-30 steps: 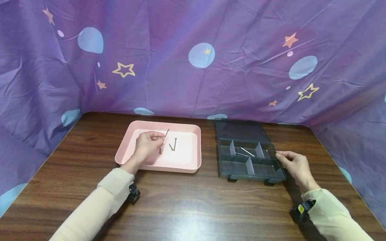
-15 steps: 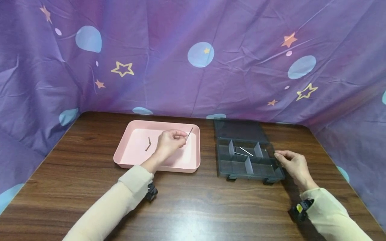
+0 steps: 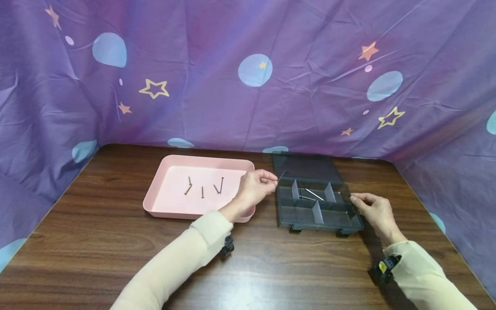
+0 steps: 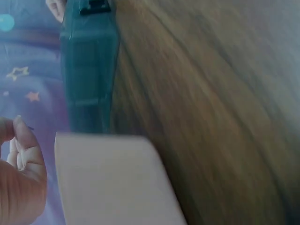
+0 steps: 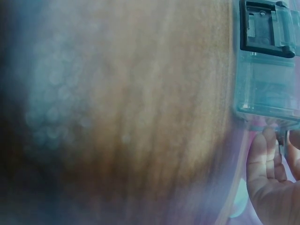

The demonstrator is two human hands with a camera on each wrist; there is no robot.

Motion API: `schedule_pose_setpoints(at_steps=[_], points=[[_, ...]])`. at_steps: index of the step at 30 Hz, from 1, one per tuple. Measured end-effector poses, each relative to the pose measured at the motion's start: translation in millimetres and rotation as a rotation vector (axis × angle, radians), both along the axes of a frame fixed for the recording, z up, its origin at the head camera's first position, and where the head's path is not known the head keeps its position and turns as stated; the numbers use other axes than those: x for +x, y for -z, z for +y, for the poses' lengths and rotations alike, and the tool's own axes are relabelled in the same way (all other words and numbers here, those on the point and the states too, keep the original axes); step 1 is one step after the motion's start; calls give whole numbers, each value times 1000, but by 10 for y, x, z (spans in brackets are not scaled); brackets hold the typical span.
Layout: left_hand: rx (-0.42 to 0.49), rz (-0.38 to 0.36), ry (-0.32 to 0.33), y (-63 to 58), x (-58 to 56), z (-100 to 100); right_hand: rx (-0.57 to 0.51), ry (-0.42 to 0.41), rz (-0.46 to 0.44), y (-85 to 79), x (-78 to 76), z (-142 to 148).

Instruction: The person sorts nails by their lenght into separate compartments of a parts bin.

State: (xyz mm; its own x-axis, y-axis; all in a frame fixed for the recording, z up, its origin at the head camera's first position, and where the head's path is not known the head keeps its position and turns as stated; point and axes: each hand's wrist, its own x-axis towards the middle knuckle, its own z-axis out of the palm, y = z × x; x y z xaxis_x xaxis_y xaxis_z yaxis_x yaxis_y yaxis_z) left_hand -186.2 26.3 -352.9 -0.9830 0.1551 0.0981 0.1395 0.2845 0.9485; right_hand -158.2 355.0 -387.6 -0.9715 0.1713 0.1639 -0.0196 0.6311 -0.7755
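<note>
My left hand (image 3: 255, 187) is between the pink tray and the grey compartment box, pinching a thin nail (image 3: 282, 175) between thumb and fingertips. The nail slants up over the left edge of the box (image 3: 296, 209), whose lid lies folded back. Two long silver nails (image 3: 314, 194) lie in a back compartment. My right hand (image 3: 379, 215) holds the box at its right edge. The right wrist view has the fingers (image 5: 262, 154) right at the box's end wall. Several brownish nails or screws (image 3: 202, 192) lie loose in the pink tray (image 3: 166, 213).
The dark wooden table (image 3: 271, 267) carries the tray on the left and the box on the right. White dividers (image 3: 317, 212) split the box into compartments, and black latches (image 3: 296, 228) face the front. A purple patterned cloth (image 3: 213, 86) hangs behind and beside the table.
My left hand has carried the thin nail rightward from the middle of the tray to the box's left edge, uncovering the pieces in the tray. My right hand stays at the box's edge.
</note>
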Motion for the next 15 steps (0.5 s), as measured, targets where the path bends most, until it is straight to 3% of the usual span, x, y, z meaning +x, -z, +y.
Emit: schedule_pose_setpoints(at_steps=[4,9,15], points=[[32,-1,41,30,0,156,-3,6,8,0,-8,-3],[-50,89,48,41,-20,319,19,25,7,9,-19,1],[-92,118,51,74,-26,487,-10,18,4,10,-12,1]])
